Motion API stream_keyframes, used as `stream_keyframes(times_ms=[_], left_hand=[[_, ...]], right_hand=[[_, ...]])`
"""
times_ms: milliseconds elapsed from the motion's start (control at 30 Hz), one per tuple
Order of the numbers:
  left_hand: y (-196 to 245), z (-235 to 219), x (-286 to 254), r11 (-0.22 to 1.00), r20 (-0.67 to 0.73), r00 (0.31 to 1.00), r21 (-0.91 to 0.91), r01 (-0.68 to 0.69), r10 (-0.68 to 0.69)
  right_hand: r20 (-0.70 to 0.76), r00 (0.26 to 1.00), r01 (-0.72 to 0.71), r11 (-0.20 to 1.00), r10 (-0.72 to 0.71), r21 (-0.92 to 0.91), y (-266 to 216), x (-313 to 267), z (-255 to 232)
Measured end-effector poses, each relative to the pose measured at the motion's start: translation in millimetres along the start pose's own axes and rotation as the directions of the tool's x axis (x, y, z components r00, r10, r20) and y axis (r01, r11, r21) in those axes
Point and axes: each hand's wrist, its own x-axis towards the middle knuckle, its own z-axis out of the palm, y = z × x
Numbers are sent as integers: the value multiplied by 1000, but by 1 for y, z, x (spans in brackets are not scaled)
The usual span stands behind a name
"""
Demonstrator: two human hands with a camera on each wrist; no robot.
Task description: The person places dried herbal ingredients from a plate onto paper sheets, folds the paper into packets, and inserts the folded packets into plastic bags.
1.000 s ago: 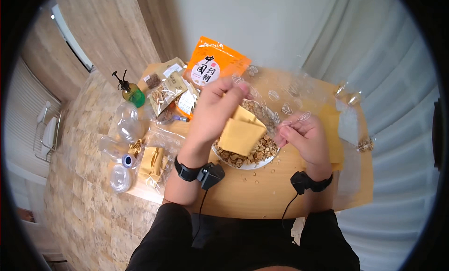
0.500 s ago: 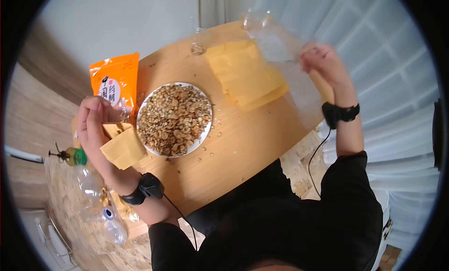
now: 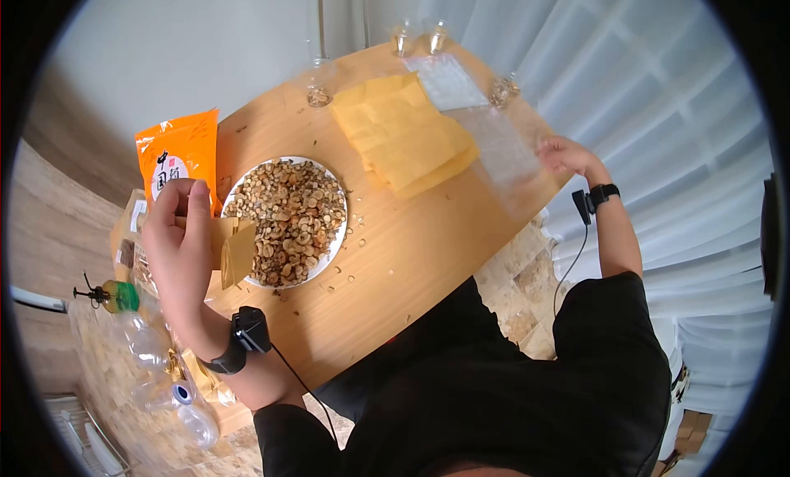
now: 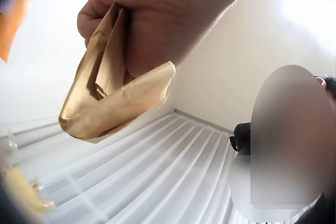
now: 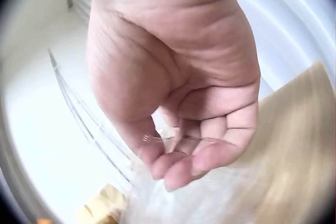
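Observation:
In the head view my left hand [image 3: 177,238] grips a folded brown paper bag [image 3: 238,253] beside the left rim of a white plate [image 3: 342,230]. The left wrist view shows the bag's folded layers [image 4: 115,119] hanging from the curled fingers. Dried sliced pieces [image 3: 288,218] are heaped on the plate. At the table's right edge, my right hand [image 3: 570,155] pinches clear, thin plastic [image 5: 163,198] between thumb and fingertips, as the right wrist view shows. Clear plastic film [image 3: 506,160] lies below and left of that hand.
An orange pouch [image 3: 183,144] stands behind the plate. Yellow sheets [image 3: 403,136] lie mid-table, near a whitish sheet [image 3: 448,81]. Small clear containers [image 3: 319,90] line the far edge. A spray bottle [image 3: 123,296] and clear plastic bottles [image 3: 148,345] are at left. Loose bits lie near the plate.
The right hand has swung from beside the plate to the right table edge, taking the clear printed plastic away from over the table. The left hand keeps the paper bag; the head view has turned right.

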Motion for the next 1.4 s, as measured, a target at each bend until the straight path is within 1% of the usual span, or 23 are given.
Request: stream_keyframes(times_ms=[33,133,167,200,267,300,367,433,500,567,633,700,800,867,900,967,1000,1067,1167,1200,1267,1333,1400], left_hand=[[0,-1,0,1000,18,1000,12,16,-16],[9,-4,-1,998,14,998,1,58,-58],[7,-5,-1,998,8,998,5,57,-57],[7,-6,-1,998,-1,998,7,68,-68],[6,-8,-1,999,-5,999,-1,53,-53],[6,-8,-2,998,-22,999,-34,48,-49],[7,-8,-2,999,-56,998,-5,41,-42],[1,-7,-1,998,-87,996,68,-15,21],[5,-7,-1,993,-78,997,116,-12,21],[7,-7,-1,988,-73,997,154,0,11],[10,-7,-1,977,-62,998,211,8,5],[8,-7,0,974,-75,997,223,25,-8],[6,-9,1,968,-76,996,245,56,-39],[1,-9,1,967,-92,996,252,25,-2],[3,-10,1,964,-102,995,263,48,-22],[2,-14,2,974,-143,989,219,65,-34],[2,-16,3,983,-168,985,166,74,-46],[3,-20,4,976,-166,982,182,122,-92],[-8,-18,7,984,-137,991,178,19,6],[-11,-16,7,994,-62,998,108,-19,26],[-9,-14,8,997,18,998,42,-60,60],[-5,-11,7,973,90,972,65,-222,216],[-1,-7,8,950,134,947,75,-304,293]], right_hand=[[47,998,-20,982,29,-186,8,3,-2],[75,997,45,924,-18,-379,12,11,-7],[-25,1000,1,939,-10,-345,12,10,-7],[-14,1000,6,936,-11,-353,10,7,-5],[-189,916,81,625,-353,-776,3,4,2],[-153,921,109,614,-359,-782,-5,4,8],[-275,749,-14,401,-603,-916,-31,8,30],[-228,790,210,600,-569,-772,-83,2,80],[-98,828,446,755,-552,-480,-135,-14,150],[147,813,577,750,-563,-323,-173,-28,211],[376,664,740,642,-646,-203,-197,-41,267],[508,515,819,572,-690,-53,-223,-47,320],[530,438,808,576,-726,121,-238,-46,383],[331,457,862,503,-826,64,-243,-43,412],[339,445,866,495,-829,73,-243,-38,421],[265,462,778,530,-846,337,-243,-25,435],[273,454,779,527,-848,341,-241,-22,437],[327,429,511,525,-842,681,-239,-14,436],[357,470,349,541,-808,765,-242,-7,424],[359,475,279,525,-803,804,-244,-2,419],[324,481,264,487,-815,832,-247,7,411],[326,570,143,482,-754,864,-249,11,401],[322,558,149,474,-765,868,-250,13,392]])
